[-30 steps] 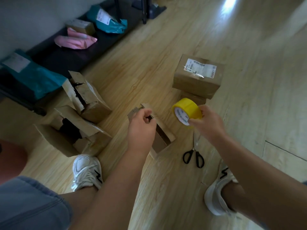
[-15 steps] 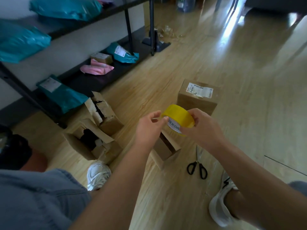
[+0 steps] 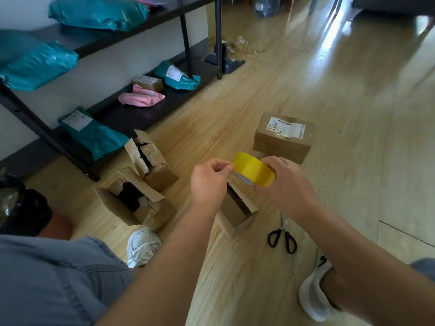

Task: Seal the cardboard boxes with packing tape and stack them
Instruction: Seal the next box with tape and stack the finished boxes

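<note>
**Both hands on the yellow tape roll**

At the left, the big open box (image 3: pixel 110 205) and the torn box (image 3: pixel 160 175) lie on the floor (image 3: pixel 353 114), touching each other, just beside the black shelf (image 3: pixel 110 116). Your left hand (image 3: pixel 208 182) has its grip pressed together. Thumb and forefinger pinch at the left edge of the tape roll (image 3: pixel 254 169), but you cannot tell if the loose tape end is between them. Your right hand (image 3: pixel 282 184) holds the roll from the other side, with the fingers curled round it. Under both hands the small open box (image 3: pixel 231 212) stands on the floor. To the right lie the scissors (image 3: pixel 282 238), and behind them the closed box (image 3: pixel 280 144) with a label.
</note>
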### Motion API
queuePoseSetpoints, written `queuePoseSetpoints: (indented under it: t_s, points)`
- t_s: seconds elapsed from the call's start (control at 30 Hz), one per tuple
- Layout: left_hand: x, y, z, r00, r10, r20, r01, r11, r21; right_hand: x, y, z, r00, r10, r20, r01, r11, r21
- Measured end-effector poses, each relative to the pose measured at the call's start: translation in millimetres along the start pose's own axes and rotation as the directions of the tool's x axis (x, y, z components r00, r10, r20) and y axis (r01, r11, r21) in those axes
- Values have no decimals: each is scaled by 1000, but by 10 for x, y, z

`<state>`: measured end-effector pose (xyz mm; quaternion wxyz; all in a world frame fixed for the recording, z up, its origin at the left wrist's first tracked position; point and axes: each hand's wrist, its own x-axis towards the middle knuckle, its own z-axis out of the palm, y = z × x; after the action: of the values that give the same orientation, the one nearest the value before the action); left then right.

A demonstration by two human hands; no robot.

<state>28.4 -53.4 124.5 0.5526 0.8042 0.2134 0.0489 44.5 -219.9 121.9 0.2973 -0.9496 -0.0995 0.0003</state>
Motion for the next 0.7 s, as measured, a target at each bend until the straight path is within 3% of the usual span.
queuePoseSetpoints:
  t_s: [0.27,0.7]
  points:
    - [8,62,7,997,41,71,-48,994,102,-58,-53,68,999,-10,32,6,994,110]
    - [-105,19,190,994,50,95,-65,984,168,-75,28,241,982,125,142,-133,990,46]
